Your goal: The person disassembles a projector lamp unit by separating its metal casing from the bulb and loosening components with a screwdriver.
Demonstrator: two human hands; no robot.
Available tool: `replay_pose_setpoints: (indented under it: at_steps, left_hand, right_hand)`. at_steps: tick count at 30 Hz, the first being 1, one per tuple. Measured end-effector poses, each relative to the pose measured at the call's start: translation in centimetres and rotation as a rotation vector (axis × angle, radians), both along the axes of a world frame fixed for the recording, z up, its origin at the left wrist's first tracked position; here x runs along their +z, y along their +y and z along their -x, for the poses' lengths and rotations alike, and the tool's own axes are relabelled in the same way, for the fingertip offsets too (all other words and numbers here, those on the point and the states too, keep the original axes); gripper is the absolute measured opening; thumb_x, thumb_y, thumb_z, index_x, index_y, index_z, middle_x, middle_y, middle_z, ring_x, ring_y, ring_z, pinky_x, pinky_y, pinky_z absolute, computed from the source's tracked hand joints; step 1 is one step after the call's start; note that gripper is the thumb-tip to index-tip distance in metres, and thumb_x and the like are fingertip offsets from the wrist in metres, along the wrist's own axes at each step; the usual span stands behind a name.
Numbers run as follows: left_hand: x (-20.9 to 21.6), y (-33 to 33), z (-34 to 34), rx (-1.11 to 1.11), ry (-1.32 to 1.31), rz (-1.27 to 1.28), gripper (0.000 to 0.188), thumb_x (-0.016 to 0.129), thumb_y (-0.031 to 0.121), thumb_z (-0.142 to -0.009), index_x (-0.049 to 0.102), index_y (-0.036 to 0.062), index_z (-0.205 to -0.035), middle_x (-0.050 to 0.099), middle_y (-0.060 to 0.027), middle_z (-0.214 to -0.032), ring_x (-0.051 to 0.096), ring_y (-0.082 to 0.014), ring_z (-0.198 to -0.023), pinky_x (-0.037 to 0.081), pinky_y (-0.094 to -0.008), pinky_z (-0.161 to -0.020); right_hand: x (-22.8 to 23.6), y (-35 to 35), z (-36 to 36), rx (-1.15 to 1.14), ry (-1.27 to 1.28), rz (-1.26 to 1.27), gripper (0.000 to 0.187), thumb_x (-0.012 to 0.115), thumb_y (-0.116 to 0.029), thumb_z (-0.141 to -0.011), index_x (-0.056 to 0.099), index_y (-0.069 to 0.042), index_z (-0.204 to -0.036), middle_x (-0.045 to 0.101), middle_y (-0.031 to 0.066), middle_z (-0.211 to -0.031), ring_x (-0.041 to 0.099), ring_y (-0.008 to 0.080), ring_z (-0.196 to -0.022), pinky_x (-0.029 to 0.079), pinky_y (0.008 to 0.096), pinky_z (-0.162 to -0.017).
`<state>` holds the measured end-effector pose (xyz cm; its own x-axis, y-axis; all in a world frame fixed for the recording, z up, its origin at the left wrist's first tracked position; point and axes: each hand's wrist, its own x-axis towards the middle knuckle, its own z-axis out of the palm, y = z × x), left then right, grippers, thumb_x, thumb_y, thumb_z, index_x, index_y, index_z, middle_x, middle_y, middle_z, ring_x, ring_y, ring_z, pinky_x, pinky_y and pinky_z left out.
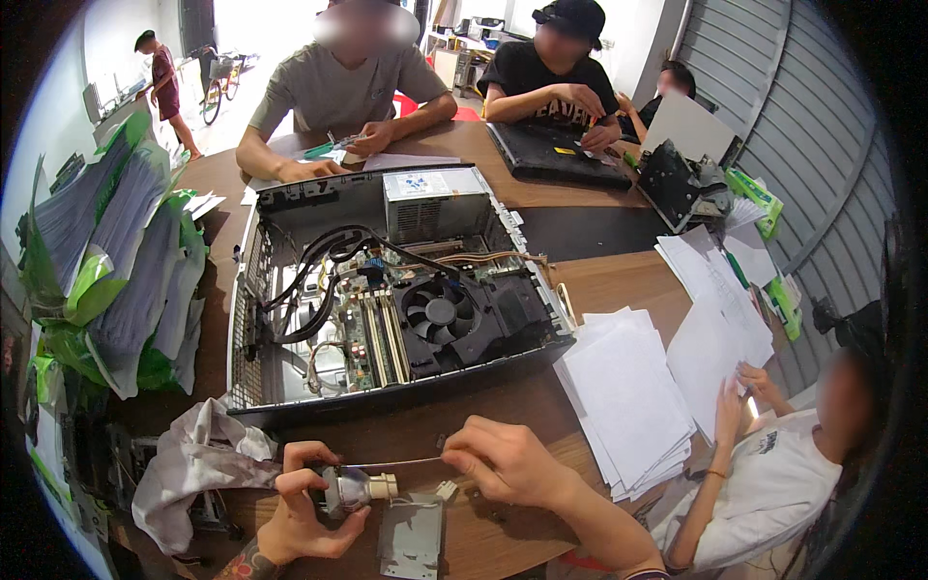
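My left hand point(307, 507) curls its fingers round a lamp point(354, 489) with a glassy reflector and a cream-coloured base, like a projector bulb. From the lamp a thin, pale strand point(411, 463) runs right to my right hand point(507, 461), whose fingertips pinch its end. Whether it is a wire or a thin rod I cannot tell. Below, a flat grey metal piece point(411, 537) lies on the table, with a small white connector point(447, 490) at its upper corner. Left of my left hand is a crumpled grey cloth point(198, 469).
Beyond my hands stands an opened desktop computer case point(454, 380) with a black fan point(440, 311). Paper stacks point(623, 396) lie right; green-wrapped bundles point(116, 261) rise left. Across the table one person works on small parts, another at a black laptop point(558, 155); a person at right handles paper.
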<state>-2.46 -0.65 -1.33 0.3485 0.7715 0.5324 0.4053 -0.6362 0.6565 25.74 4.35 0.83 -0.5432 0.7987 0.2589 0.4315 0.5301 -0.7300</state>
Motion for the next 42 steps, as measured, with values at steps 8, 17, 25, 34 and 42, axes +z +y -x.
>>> replay_pose_setpoints:
  at_steps: [8,17,25,34,42]
  left_hand:
    - [0.4,0.1,0.1,0.010,-0.002,0.034,0.069,0.080,0.006,-0.066,0.028,0.0109,-0.109,0.043,-0.0226,-0.108,0.048,-0.0290,-0.097,0.044,-0.0405,-0.085]
    - [0.0,0.0,0.0,-0.002,0.011,0.007,0.068,0.081,0.006,-0.067,0.028,0.0102,-0.110,0.043,-0.0234,-0.110,0.049,-0.0293,-0.098,0.044,-0.0408,-0.085]
    - [-0.1,0.0,0.0,0.002,-0.010,0.026,0.068,0.081,0.006,-0.067,0.028,0.0097,-0.110,0.043,-0.0230,-0.110,0.048,-0.0286,-0.098,0.044,-0.0402,-0.084]
    - [-0.1,0.1,0.3,0.020,-0.004,0.043,0.069,0.081,0.005,-0.067,0.028,0.0109,-0.110,0.044,-0.0226,-0.111,0.048,-0.0286,-0.098,0.042,-0.0404,-0.086]
    - [0.2,0.0,0.2,-0.017,0.018,-0.017,0.069,0.080,0.005,-0.067,0.028,0.0106,-0.112,0.044,-0.0229,-0.112,0.049,-0.0290,-0.099,0.043,-0.0384,-0.082]
  right_hand:
    - [-0.2,-0.1,0.1,0.033,0.180,0.050,0.026,0.071,-0.018,-0.087,0.058,-0.002,-0.104,0.064,0.0153,-0.090,0.066,0.0325,-0.076,0.053,0.0372,-0.067]
    - [0.0,-0.1,0.6,-0.025,0.128,0.002,0.021,0.072,-0.017,-0.087,0.062,-0.004,-0.100,0.062,0.0128,-0.087,0.064,0.0290,-0.074,0.052,0.0357,-0.064]
    - [-0.9,0.1,0.0,0.020,0.076,-0.040,0.023,0.072,-0.018,-0.087,0.061,-0.003,-0.100,0.062,0.0132,-0.088,0.065,0.0287,-0.075,0.052,0.0350,-0.065]
    - [-0.6,-0.3,0.7,-0.022,0.244,0.048,0.019,0.070,-0.021,-0.089,0.064,-0.004,-0.095,0.064,0.0113,-0.088,0.065,0.0292,-0.073,0.052,0.0347,-0.063]
    - [0.0,-0.3,0.6,-0.007,0.129,0.045,0.023,0.070,-0.020,-0.089,0.063,-0.002,-0.100,0.065,0.0135,-0.087,0.067,0.0284,-0.075,0.052,0.0335,-0.064]
